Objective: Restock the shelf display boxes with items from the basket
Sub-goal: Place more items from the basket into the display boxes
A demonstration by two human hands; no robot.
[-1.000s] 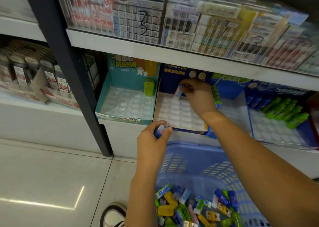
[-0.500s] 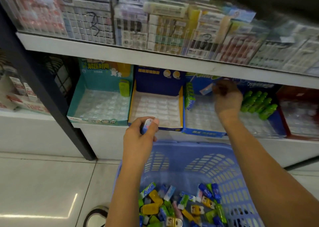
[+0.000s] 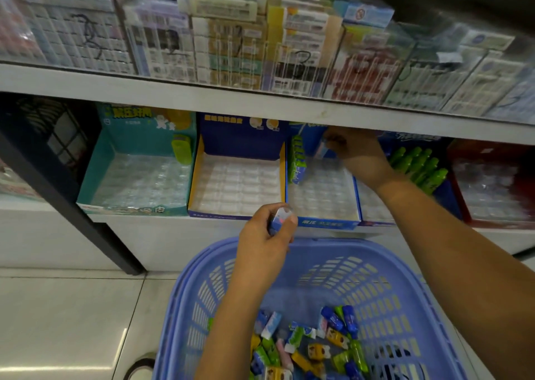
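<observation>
Head view: the right grip [image 3: 357,151] pinches a small pack [image 3: 322,148] at the back of the blue display box [image 3: 327,223]. The left grip [image 3: 265,243] clamps a second pack [image 3: 278,219] by its front edge.

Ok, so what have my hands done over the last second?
The right hand carried its small pale packet rightwards, from the back of the yellow-edged box to the back of the neighbouring blue box, and still pinches it there. The left hand kept holding its blue-and-white packet above the basket. The boxes' contents look unchanged.
</observation>
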